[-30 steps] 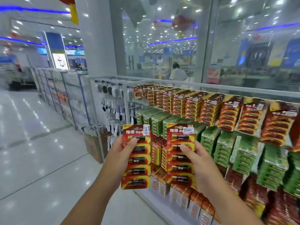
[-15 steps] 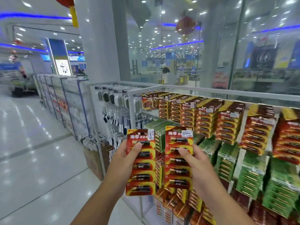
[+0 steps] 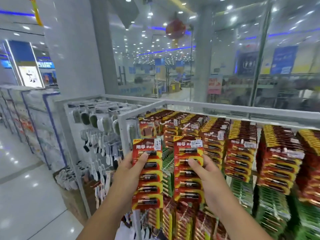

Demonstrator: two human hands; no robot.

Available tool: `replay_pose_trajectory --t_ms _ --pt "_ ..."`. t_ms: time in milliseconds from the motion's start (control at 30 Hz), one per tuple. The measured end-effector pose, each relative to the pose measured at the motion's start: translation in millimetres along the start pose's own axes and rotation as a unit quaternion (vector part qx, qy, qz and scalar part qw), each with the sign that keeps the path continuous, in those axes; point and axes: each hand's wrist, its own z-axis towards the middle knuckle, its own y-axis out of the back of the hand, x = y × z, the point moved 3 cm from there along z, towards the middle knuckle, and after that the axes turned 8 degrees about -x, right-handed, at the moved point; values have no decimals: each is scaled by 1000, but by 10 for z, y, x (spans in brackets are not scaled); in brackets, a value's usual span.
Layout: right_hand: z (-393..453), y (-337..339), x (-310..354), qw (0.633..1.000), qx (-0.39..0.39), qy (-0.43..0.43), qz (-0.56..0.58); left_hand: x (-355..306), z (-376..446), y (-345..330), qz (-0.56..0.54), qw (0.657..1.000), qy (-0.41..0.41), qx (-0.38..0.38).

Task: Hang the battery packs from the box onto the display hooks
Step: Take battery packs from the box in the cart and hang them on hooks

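Observation:
My left hand [image 3: 129, 172] grips a red and yellow battery pack [image 3: 150, 191] upright, thumb across its upper front. My right hand [image 3: 206, 177] grips a second, matching battery pack [image 3: 186, 149] beside it, thumb on its front. Each card has a white price sticker at the top. Both packs are held just in front of the white display rack [image 3: 143, 108], level with its top row of hanging red packs [image 3: 240, 153]. Rows of green packs [image 3: 270, 205] hang lower down. The hooks are hidden behind the hanging packs. No box is in view.
To the left, another white rack [image 3: 97, 135] carries small grey and white accessories, with a cardboard box [image 3: 72, 201] at its foot. Shiny floor [image 3: 26, 196] stretches left. A glass wall [image 3: 225, 66] and a pillar [image 3: 72, 49] stand behind the rack.
My view has swung right and closer to the rack. Both packs have risen against the display, from the green rows up to the top red row. My grips are unchanged.

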Motion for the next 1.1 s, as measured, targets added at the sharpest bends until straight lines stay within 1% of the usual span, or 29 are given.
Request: replay_pose_trajectory --t_ms 167,267,400,467,567,733,833,967,1100 --pt "525 -241 -164 997 -68 42 -18 164 874 -124 6 998 5 65" --pt "825 -345 -263 993 -102 50 -27 198 1356 -216 15 993 5 116" --pt "1009 -511 -248 985 -159 66 -14 258 1841 -376 13 984 6 178" --pt "1026 -619 -198 977 -195 82 -15 305 2005 -451 17 980 9 197" --pt "1111 -666 -235 970 -224 79 -46 384 2153 -531 38 976 -12 216" --pt "1207 -673 -314 963 -254 61 -67 488 2335 -663 -11 971 -8 238" --pt "1242 -648 -369 963 -257 50 -61 532 2387 -705 -12 969 -1 248" --pt "1302 -639 -463 955 -275 63 -92 618 2485 -770 -20 970 20 240" --pt "1352 -647 -483 954 -273 71 -105 641 2537 -880 -12 967 14 253"
